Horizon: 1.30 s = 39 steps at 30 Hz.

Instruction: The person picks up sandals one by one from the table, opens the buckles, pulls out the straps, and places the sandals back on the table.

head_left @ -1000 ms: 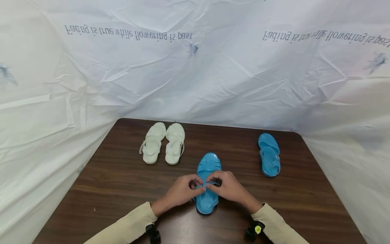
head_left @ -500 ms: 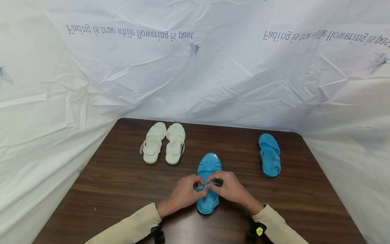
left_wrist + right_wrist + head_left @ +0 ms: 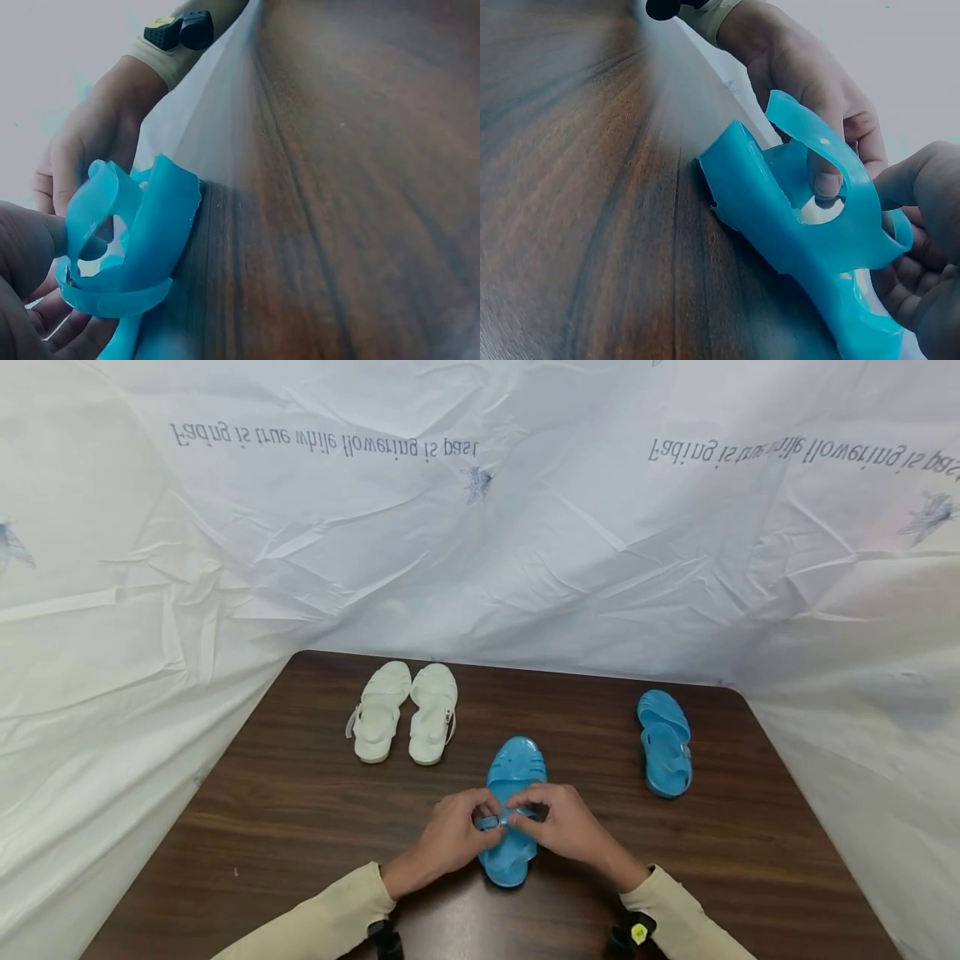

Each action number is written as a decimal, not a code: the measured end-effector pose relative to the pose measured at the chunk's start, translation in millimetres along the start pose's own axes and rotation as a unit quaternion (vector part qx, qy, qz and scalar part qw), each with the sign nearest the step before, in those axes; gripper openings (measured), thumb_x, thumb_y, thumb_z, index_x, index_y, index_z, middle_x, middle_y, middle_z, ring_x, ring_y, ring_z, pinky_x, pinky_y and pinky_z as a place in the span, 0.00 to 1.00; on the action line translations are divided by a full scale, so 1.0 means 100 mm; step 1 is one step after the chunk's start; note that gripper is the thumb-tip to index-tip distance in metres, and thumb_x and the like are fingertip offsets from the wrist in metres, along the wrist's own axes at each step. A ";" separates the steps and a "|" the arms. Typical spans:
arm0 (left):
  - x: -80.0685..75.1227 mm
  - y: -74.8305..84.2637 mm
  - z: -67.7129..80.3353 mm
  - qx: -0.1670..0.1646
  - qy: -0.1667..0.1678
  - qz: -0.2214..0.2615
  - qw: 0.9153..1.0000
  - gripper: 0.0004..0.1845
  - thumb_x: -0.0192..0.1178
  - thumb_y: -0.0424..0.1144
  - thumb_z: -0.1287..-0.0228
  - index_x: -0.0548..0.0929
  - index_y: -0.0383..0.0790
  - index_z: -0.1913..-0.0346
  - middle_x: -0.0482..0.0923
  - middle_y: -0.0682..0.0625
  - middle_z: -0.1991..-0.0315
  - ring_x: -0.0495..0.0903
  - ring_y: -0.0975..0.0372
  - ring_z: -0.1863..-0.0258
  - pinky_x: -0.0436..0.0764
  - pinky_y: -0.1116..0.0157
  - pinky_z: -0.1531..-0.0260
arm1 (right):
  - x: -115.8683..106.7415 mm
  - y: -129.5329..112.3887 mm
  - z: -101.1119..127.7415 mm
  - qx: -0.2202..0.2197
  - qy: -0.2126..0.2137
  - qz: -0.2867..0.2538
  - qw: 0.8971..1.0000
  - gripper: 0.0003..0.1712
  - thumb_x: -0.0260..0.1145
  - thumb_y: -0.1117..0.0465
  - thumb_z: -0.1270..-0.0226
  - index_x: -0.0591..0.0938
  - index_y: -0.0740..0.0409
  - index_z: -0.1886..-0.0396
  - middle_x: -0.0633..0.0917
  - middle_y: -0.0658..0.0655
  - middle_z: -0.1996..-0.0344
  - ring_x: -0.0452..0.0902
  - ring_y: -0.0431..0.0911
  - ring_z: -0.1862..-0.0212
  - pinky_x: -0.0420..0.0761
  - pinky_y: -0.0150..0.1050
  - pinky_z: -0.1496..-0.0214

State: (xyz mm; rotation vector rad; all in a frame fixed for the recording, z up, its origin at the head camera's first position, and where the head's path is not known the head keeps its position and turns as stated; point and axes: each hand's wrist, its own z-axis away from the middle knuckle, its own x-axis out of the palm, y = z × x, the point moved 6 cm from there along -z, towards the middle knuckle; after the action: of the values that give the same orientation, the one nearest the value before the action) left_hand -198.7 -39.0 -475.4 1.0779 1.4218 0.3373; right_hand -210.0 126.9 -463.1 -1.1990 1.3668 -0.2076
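Observation:
A blue jelly sandal [image 3: 517, 762] lies toe-away on the table, between both hands. My left hand [image 3: 452, 837] comes in from the left and pinches the sandal's ankle strap [image 3: 489, 822] by its small metal buckle. From the other side, my right hand [image 3: 564, 821] holds the strap with thumb and curled fingers, its fingertips close to the left ones. In the left wrist view, the strap [image 3: 112, 300] loops out over the left fingers. The right wrist view has the left thumb inside the opening under the strap band [image 3: 859, 187].
A pair of white sandals [image 3: 386, 693] stands side by side at the back left of the dark wooden table [image 3: 300, 810]. Another blue sandal [image 3: 664, 743] lies at the right. A white printed sheet [image 3: 525, 552] hangs behind and along both sides.
The left hand has shifted slightly at the buckle, and the strap end by it shows more now. The sandal's heel has swung a little left. The right hand keeps nearly the same place.

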 end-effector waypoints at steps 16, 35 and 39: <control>-0.04 -0.06 -0.01 -0.019 -0.021 0.032 0.999 0.05 0.74 0.40 0.41 0.88 0.48 0.64 0.82 0.61 0.70 0.79 0.73 0.71 0.80 0.71 0.68 | 0.08 0.02 -0.05 0.047 -0.023 -0.043 0.998 0.03 0.70 0.57 0.28 0.87 0.49 0.63 0.86 0.44 0.65 0.78 0.37 0.65 0.80 0.34 0.63; -0.14 -0.10 0.02 -0.023 0.004 0.060 0.998 0.06 0.77 0.45 0.42 0.91 0.50 0.64 0.87 0.60 0.70 0.82 0.73 0.70 0.83 0.71 0.68 | 0.19 0.04 -0.09 0.096 -0.063 -0.067 0.991 0.10 0.68 0.51 0.26 0.85 0.47 0.68 0.84 0.44 0.72 0.75 0.38 0.71 0.75 0.33 0.69; -0.15 -0.11 0.06 -0.027 0.018 0.071 0.997 0.07 0.77 0.46 0.42 0.91 0.50 0.63 0.87 0.59 0.69 0.83 0.72 0.70 0.83 0.71 0.67 | 0.19 0.03 -0.09 0.098 -0.074 -0.062 0.991 0.10 0.68 0.52 0.26 0.85 0.47 0.69 0.83 0.43 0.72 0.74 0.37 0.72 0.75 0.32 0.70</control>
State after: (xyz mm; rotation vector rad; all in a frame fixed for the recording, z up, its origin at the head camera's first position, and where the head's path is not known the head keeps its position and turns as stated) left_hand -200.2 -58.5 -475.9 1.1375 1.3631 0.4971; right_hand -213.7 109.4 -475.6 -1.1119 1.1174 -0.3266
